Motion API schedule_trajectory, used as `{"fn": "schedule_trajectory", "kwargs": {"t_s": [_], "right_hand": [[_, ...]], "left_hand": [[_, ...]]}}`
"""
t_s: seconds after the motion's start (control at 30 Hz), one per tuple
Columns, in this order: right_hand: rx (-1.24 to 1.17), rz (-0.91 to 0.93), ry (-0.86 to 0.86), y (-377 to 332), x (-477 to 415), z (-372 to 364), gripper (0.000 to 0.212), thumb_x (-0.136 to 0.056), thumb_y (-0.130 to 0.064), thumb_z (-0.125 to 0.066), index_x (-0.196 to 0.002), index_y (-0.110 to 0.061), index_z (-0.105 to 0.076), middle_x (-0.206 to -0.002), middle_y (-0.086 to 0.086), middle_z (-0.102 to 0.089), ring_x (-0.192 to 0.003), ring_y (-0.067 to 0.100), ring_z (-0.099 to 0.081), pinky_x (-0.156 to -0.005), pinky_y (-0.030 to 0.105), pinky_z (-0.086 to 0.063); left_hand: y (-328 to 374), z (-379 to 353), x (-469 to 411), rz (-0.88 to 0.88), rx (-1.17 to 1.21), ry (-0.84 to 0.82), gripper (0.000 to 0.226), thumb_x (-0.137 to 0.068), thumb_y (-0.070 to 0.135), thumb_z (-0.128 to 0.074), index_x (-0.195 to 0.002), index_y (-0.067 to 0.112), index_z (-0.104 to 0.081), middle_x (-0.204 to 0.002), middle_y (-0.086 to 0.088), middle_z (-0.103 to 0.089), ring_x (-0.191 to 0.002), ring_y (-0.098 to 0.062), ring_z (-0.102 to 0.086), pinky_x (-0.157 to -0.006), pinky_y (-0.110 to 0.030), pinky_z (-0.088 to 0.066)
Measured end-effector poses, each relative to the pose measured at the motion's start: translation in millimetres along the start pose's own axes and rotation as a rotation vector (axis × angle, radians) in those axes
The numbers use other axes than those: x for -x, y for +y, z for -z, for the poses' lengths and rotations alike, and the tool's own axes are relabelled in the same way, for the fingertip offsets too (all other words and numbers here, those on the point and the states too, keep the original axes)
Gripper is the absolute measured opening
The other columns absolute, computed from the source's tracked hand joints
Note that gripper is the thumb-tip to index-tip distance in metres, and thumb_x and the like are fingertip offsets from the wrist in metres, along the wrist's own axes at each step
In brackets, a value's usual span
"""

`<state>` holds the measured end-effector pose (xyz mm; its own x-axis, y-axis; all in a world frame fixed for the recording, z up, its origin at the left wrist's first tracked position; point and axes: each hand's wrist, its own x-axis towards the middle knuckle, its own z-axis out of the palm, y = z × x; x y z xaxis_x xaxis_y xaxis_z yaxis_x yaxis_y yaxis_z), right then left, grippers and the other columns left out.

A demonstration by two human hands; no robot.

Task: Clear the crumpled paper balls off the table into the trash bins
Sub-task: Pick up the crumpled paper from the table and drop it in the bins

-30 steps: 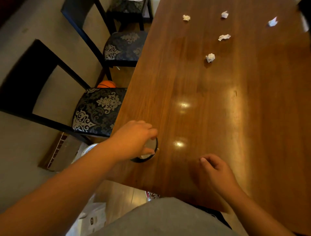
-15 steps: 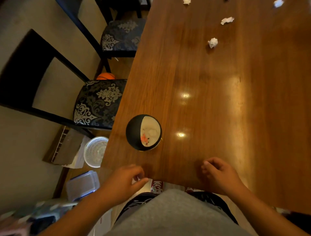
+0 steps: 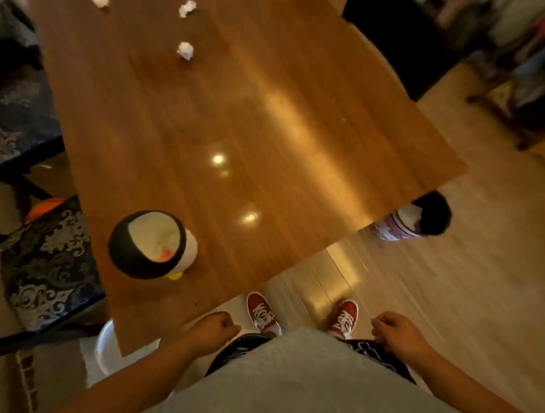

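Standing back from the near edge of the wooden surface (image 3: 265,132), the person holds both hands low by the waist: the left hand (image 3: 216,327) and the right hand (image 3: 398,330) are each loosely curled, with nothing visible in either. A small black-rimmed trash bin (image 3: 150,244) stands on the surface near its left corner, something orange inside it. Three crumpled paper balls are in view at the far end, well apart from the bin: one (image 3: 185,50) nearest, another (image 3: 187,8) beyond it, a third (image 3: 100,2) cut by the top edge. A second bin (image 3: 413,221) lies on the floor, partly under the right corner.

The risk, as I judge it, is distance: a throw from here could miss the narrow mouth or tip the light bin off the close edge.

Half a second ago both hands rested at the surface's edge; now they have drawn back, and the view has swung right, revealing red shoes (image 3: 262,312) and floor.
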<state>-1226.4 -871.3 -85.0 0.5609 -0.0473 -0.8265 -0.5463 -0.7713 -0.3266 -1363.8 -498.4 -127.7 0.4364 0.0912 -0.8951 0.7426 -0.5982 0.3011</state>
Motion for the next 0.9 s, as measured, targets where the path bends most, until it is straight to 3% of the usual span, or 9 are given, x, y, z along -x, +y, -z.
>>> {"fn": "schedule_trajectory", "kwargs": {"t_s": [0.1,0.2,0.27,0.43,0.57,0.77,0.9], "right_hand": [[-0.206,-0.179,0.061,65,9,17,0.021,-0.094,-0.018,-0.057,-0.082,-0.003,-0.066,-0.081,0.019,-0.070,-0.069,0.031,-0.064,-0.069,0.042,-0.054],[-0.365,-0.305,0.089,130,26,32,0.022,-0.094,-0.017,-0.057,-0.083,0.001,-0.063,-0.074,0.019,-0.064,-0.062,0.029,-0.057,-0.061,0.035,-0.044],[-0.446,-0.353,0.103,171,38,39,0.022,-0.094,-0.018,-0.057,-0.083,0.000,-0.062,-0.074,0.019,-0.063,-0.063,0.028,-0.056,-0.062,0.035,-0.043],[-0.632,-0.421,0.155,272,60,57,0.022,-0.095,-0.017,-0.056,-0.077,-0.004,-0.058,-0.076,0.018,-0.062,-0.062,0.028,-0.055,-0.059,0.033,-0.043],[-0.747,-0.490,0.179,340,62,76,0.021,-0.094,-0.016,-0.057,-0.077,-0.002,-0.059,-0.076,0.019,-0.062,-0.062,0.028,-0.057,-0.055,0.029,-0.045],[-0.845,-0.476,0.173,387,49,120,0.018,-0.091,-0.018,-0.059,-0.081,-0.003,-0.062,-0.074,0.016,-0.064,-0.060,0.026,-0.057,-0.055,0.030,-0.044],[-0.871,-0.404,0.198,387,22,167,0.014,-0.091,-0.016,-0.059,-0.084,-0.005,-0.062,-0.075,0.015,-0.063,-0.061,0.026,-0.056,-0.057,0.031,-0.043]], "left_hand": [[32,-18,-14,0.003,0.013,-0.055,0.023,-0.089,0.041,-0.059,-0.082,0.019,-0.063,-0.089,-0.008,-0.070,-0.084,-0.022,-0.066,-0.075,-0.035,-0.052],[82,-47,-24,-0.015,-0.021,-0.018,0.024,-0.090,0.035,-0.058,-0.081,0.012,-0.063,-0.086,-0.012,-0.070,-0.080,-0.024,-0.066,-0.073,-0.035,-0.052],[121,-74,-30,-0.026,-0.009,-0.037,0.019,-0.090,0.029,-0.056,-0.085,0.012,-0.064,-0.088,-0.013,-0.069,-0.082,-0.027,-0.065,-0.075,-0.036,-0.051],[231,-154,-25,-0.070,-0.056,-0.139,0.018,-0.093,0.022,-0.052,-0.093,0.010,-0.066,-0.084,-0.011,-0.068,-0.075,-0.021,-0.061,-0.061,-0.026,-0.043],[306,-209,-11,-0.195,-0.099,-0.166,0.017,-0.094,0.015,-0.050,-0.082,0.013,-0.062,-0.079,-0.011,-0.063,-0.072,-0.021,-0.057,-0.062,-0.030,-0.043],[374,-240,-6,-0.236,-0.305,-0.065,0.017,-0.095,0.027,-0.053,-0.082,0.019,-0.060,-0.081,-0.005,-0.065,-0.073,-0.015,-0.060,-0.059,-0.027,-0.046],[397,-240,-14,-0.179,-0.296,-0.001,0.025,-0.096,0.024,-0.052,-0.088,0.005,-0.065,-0.078,-0.011,-0.064,-0.067,-0.018,-0.056,-0.061,-0.027,-0.043]]}}
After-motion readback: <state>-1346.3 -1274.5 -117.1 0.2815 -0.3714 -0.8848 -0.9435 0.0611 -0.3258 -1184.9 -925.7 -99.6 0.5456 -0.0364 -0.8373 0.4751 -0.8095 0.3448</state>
